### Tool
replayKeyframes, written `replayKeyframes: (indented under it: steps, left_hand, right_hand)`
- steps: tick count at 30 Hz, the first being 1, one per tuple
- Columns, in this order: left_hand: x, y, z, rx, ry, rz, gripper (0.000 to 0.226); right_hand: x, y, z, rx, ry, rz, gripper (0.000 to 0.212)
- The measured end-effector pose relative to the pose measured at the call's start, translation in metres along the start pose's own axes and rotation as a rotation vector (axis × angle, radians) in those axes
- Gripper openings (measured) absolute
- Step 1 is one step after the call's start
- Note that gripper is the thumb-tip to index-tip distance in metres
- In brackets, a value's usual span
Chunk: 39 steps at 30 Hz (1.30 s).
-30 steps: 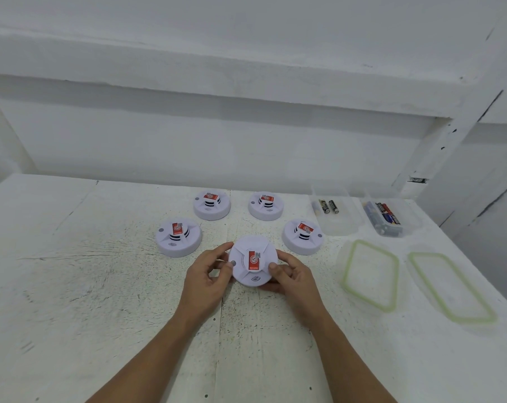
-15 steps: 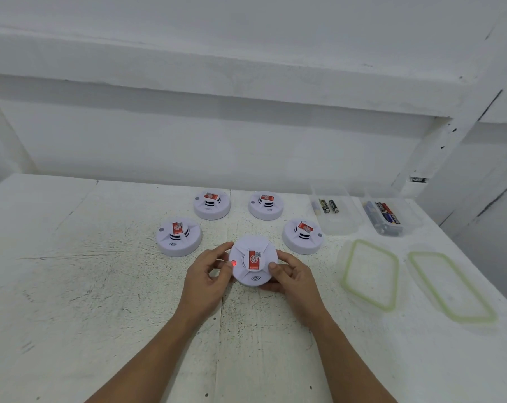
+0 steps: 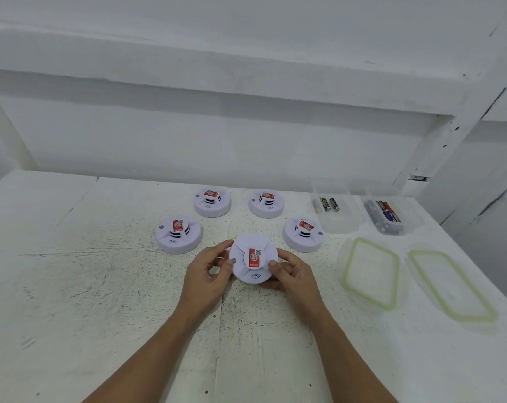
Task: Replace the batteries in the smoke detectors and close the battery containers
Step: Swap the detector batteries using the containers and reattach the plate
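A round white smoke detector with a red label is held tilted toward me just above the table, gripped on both sides. My left hand pinches its left rim near the small grey button. My right hand holds its right rim and underside. Several other white detectors stand on the table behind: one at the left, one at the back left, one at the back right and one at the right.
Two clear plastic containers stand at the back right: one holds three batteries, the other holds several. Their two green-rimmed lids lie in front of them. A white wall rises behind the speckled white table.
The red light by the detector's left button, lit half a second ago, is now off. Both hands and the detector have barely moved.
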<state>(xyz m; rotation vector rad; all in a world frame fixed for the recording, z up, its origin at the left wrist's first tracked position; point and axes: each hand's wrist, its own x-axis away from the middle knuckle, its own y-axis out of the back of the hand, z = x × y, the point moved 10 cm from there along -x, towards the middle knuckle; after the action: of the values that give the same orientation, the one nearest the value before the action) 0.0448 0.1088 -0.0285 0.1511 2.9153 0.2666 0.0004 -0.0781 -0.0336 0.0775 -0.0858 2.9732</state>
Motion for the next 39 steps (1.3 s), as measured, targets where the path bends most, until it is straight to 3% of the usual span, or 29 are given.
replayKeyframes:
  steps: [28, 39]
  left_hand:
    - [0.001, 0.002, -0.007, 0.020, 0.008, 0.002, 0.036]
    - [-0.016, 0.002, -0.012, 0.019, 0.011, -0.034, 0.038]
  right_hand:
    - [0.001, -0.001, 0.002, 0.051, 0.024, -0.008, 0.032]
    - [-0.013, 0.001, 0.007, 0.214, 0.075, -0.155, 0.029]
